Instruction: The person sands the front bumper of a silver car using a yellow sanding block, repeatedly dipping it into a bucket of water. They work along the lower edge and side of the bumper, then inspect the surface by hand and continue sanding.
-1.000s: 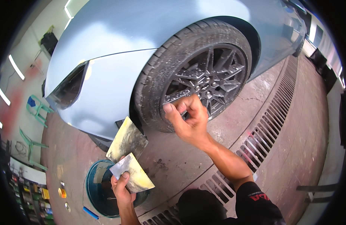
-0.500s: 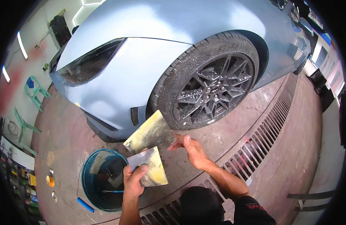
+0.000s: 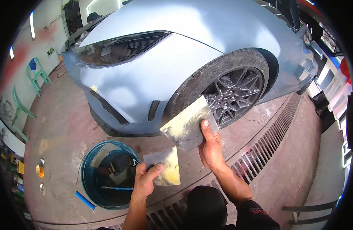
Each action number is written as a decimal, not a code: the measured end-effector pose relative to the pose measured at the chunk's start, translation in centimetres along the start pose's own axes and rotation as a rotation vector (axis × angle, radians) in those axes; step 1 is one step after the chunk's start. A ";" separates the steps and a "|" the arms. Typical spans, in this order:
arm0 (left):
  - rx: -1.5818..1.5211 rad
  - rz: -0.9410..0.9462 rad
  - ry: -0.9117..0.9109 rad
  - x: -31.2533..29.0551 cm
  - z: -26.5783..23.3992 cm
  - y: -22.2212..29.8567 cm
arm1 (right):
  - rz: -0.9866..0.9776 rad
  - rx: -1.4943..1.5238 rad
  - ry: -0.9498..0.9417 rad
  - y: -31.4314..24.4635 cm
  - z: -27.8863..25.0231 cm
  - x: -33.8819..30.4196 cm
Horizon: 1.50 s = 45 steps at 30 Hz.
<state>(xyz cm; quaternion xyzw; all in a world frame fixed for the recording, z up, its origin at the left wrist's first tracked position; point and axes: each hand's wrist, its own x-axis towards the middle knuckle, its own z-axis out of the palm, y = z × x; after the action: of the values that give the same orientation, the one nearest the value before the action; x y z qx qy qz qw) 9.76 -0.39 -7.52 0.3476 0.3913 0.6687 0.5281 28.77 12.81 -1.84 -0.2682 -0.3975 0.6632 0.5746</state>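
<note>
Fingers (image 3: 208, 133) gripping sheets (image 3: 186, 124) — black sleeve (image 3: 247, 217), red lettering (image 3: 256, 210)

A red-smeared white wall (image 3: 50, 15) with glowing light tubes (image 3: 32, 25) fills the upper left; green chairs (image 3: 39, 76) stand at left. A barred drain (image 3: 266, 152) runs across the reddish floor (image 3: 287, 168) from lower centre to right.

Held sheets (image 3: 190, 124) matt, smudged; bucket (image 3: 87, 172) smooth plastic; tyre (image 3: 207, 74) matt rubber; headlight (image 3: 130, 48) glossy
</note>
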 end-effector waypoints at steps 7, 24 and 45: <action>-0.224 0.081 0.110 0.8 -0.1 1.2 | -0.293 -0.228 -0.005 -2.8 1.0 1.6; -0.317 0.143 0.250 2.2 -0.3 2.4 | -0.886 -0.994 -0.213 -6.9 0.3 2.5; -0.296 0.160 0.179 0.8 0.9 5.2 | -1.255 -1.752 -0.957 -9.7 4.1 -1.5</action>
<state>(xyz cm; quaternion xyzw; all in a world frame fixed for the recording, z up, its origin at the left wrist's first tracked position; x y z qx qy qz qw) 8.13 -0.19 -2.47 0.2352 0.3053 0.7872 0.4815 31.09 10.63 8.36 -0.0525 -0.9547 -0.2019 0.2123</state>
